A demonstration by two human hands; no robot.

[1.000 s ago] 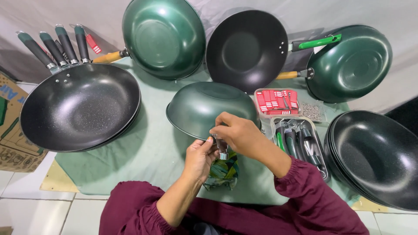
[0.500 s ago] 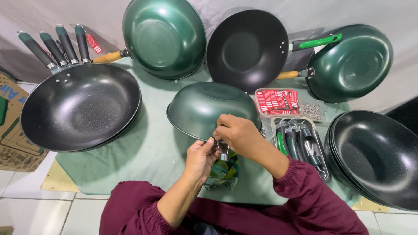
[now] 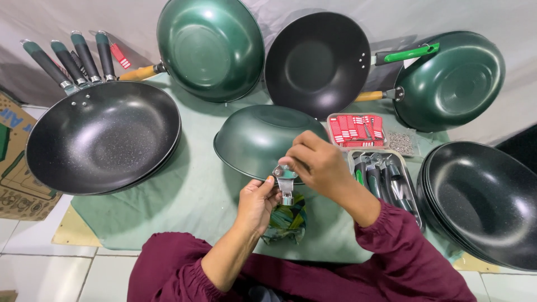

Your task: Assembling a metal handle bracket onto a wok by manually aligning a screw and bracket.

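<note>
A green wok (image 3: 263, 137) lies upside down on the green cloth (image 3: 190, 196) in front of me. At its near rim sits a small metal handle bracket (image 3: 286, 180). My left hand (image 3: 256, 202) pinches the bracket from below and the left. My right hand (image 3: 317, 163) comes over the wok's rim with its fingers on the bracket's top. Both sleeves are dark red. A crumpled green and yellow wrapper (image 3: 286, 221) lies just under the hands.
A stack of black woks with dark handles (image 3: 103, 137) lies at left. Green and black woks (image 3: 319, 61) lean on the back wall. A tray of metal brackets (image 3: 386, 179) and a box of red items (image 3: 357, 128) sit right, beside stacked black pans (image 3: 481, 201). Cardboard box (image 3: 14, 168) far left.
My hands stay at the wok's near rim on the bracket. The right hand has shifted slightly; nothing else has moved.
</note>
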